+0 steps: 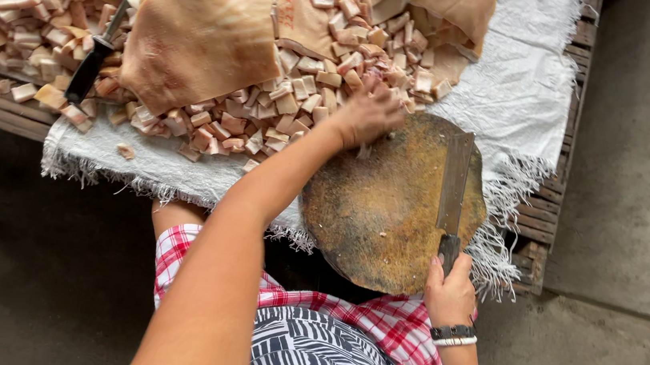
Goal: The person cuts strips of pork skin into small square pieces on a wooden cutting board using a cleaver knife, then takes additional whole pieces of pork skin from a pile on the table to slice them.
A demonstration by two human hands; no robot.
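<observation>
My right hand [449,290] grips the dark handle of a cleaver [454,184] whose blade lies flat across the right side of a round, worn wooden chopping block [378,212]. My left hand [368,115] reaches over the block's far edge, fingers spread on a heap of small pale pork-skin cubes [311,84]. A large uncut sheet of skin [199,36] lies on the heap to the left. A bracelet sits on my right wrist.
The cubes cover a white woven sack cloth [512,89] spread on a wooden slat platform [548,206]. A second knife with a black handle [91,69] lies in the pile at left. More skin sheets [448,6] lie at the back. Concrete floor [641,159] lies at right.
</observation>
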